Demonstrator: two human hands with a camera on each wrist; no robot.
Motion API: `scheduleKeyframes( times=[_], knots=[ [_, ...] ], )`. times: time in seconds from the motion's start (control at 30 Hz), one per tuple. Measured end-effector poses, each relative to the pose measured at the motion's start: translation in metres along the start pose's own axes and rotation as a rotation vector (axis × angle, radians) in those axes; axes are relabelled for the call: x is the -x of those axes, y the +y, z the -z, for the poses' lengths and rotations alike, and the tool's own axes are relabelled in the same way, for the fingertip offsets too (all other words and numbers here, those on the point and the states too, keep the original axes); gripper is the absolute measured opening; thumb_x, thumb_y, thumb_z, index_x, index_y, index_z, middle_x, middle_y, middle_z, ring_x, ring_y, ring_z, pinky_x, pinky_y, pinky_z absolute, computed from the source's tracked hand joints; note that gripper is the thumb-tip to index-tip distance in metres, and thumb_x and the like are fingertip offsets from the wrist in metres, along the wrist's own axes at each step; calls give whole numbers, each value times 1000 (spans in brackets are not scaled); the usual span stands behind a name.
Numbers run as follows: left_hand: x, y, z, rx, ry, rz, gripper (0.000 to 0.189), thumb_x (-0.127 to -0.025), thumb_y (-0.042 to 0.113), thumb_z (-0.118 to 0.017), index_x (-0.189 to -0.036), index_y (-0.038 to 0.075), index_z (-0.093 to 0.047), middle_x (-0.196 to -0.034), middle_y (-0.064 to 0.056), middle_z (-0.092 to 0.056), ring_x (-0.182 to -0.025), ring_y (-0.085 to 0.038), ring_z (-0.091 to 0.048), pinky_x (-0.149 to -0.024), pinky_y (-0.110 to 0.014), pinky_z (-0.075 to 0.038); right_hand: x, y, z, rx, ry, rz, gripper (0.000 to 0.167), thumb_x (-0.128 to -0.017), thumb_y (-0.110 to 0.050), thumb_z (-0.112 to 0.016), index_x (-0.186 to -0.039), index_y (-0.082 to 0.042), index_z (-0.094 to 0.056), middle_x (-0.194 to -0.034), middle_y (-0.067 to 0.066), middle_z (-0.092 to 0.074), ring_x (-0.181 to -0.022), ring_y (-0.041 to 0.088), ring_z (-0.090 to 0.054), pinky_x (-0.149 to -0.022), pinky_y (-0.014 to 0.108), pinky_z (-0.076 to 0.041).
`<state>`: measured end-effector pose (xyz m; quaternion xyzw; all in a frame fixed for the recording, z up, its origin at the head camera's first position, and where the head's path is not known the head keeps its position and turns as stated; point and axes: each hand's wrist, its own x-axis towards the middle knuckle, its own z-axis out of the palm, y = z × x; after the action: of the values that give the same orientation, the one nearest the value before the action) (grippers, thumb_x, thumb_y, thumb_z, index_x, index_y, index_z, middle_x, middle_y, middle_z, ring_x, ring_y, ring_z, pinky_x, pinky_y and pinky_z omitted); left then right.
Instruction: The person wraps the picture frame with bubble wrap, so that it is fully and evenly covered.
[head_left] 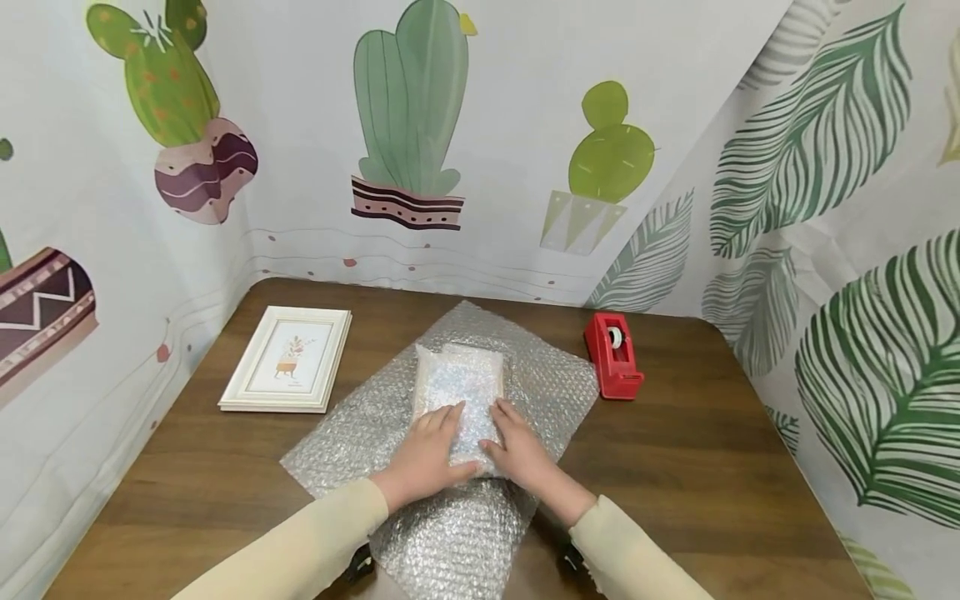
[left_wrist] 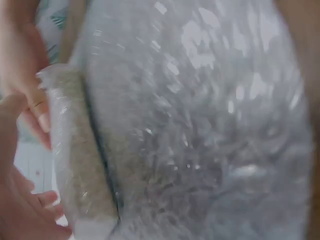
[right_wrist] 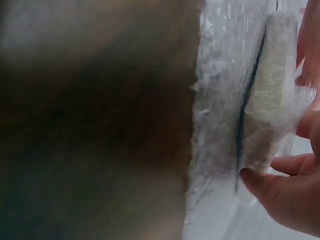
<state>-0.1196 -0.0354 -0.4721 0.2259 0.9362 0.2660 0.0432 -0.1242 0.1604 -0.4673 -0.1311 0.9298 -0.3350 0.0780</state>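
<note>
A flat rectangular package, wrapped in bubble wrap, lies on a larger bubble wrap sheet spread cornerwise over the table. My left hand rests on the package's near left part, fingers extended forward. At its near right edge my right hand presses with fairly straight fingers. Both wrist views show the side of the package, pale under the clear wrap, with a dark line along its lower edge. What lies inside the package is blurred by the wrap.
To the left on the brown wooden table lies a white picture frame with a potted plant print. A red tape dispenser stands at the right, near the sheet's right corner. Patterned cloth walls enclose the table's back and sides.
</note>
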Motion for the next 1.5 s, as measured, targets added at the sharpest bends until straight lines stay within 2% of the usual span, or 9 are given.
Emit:
scheduleKeyframes(
  times=[0.17, 0.3, 0.43, 0.57, 0.7, 0.8, 0.97, 1.13, 1.5],
  knots=[
    [11, -13, 22, 357, -2, 133, 82, -100, 25, -62, -161, -5, -17, -168, -28, -21, -155, -48, -23, -126, -64, -22, 4, 7, -4, -121, -2, -46, 65, -102, -18, -61, -154, 10, -34, -167, 30, -22, -153, 51, -25, -123, 65, -27],
    [20, -30, 34, 579, -16, 257, 79, -99, 10, -56, -163, -3, -10, -168, -31, -16, -153, -53, -24, -124, -64, -24, 9, 10, -4, -231, -19, -102, 68, -105, -22, -57, -159, 6, -27, -170, 29, -13, -155, 52, -17, -123, 67, -25],
    [25, -42, 33, 810, -67, 328, 78, -96, -1, -53, -160, -9, -9, -166, -35, -16, -151, -53, -26, -123, -59, -27, 15, 11, -3, -312, -1, -146, 71, -104, -20, -56, -159, 8, -23, -167, 32, -15, -155, 53, -16, -125, 67, -18],
    [26, -45, 25, 972, -79, 335, 74, -92, -7, -54, -154, -19, -15, -164, -36, -15, -153, -50, -23, -125, -56, -23, 20, 11, -2, -432, 23, -172, 69, -103, -13, -56, -158, 11, -21, -165, 36, -17, -155, 53, -17, -126, 64, -18],
    [29, -43, 17, 1018, -56, 374, 72, -90, -9, -55, -154, -16, -23, -161, -34, -23, -153, -47, -24, -125, -54, -23, 22, 9, -3, -593, 1, -218, 70, -105, -10, -53, -159, 11, -14, -166, 34, -11, -155, 50, -15, -126, 60, -19],
    [31, -42, 14, 1025, -48, 404, 72, -90, -9, -55, -155, -12, -26, -160, -33, -27, -153, -46, -25, -125, -55, -24, 23, 8, -5, -653, 16, -260, 70, -104, -9, -53, -158, 11, -14, -167, 33, -11, -155, 50, -16, -126, 59, -19],
    [33, -42, 13, 1037, -26, 437, 70, -91, -9, -57, -154, -11, -28, -163, -30, -24, -153, -46, -24, -125, -54, -23, 24, 7, -9, -663, 49, -277, 67, -104, -8, -54, -156, 13, -18, -166, 32, -11, -155, 50, -16, -127, 58, -16],
    [34, -41, 14, 1027, -13, 427, 68, -91, -9, -58, -153, -13, -30, -163, -30, -24, -152, -46, -25, -125, -54, -23, 23, 6, -10, -672, 62, -283, 66, -103, -6, -53, -156, 13, -19, -166, 32, -12, -155, 50, -14, -127, 59, -15],
    [34, -32, 19, 1028, -5, 430, 68, -91, -9, -60, -153, -10, -32, -161, -30, -29, -151, -46, -30, -123, -54, -29, 26, 1, 2, -725, 39, -304, 68, -103, -7, -52, -158, 10, -17, -167, 31, -11, -156, 50, -12, -127, 61, -12]
  ],
)
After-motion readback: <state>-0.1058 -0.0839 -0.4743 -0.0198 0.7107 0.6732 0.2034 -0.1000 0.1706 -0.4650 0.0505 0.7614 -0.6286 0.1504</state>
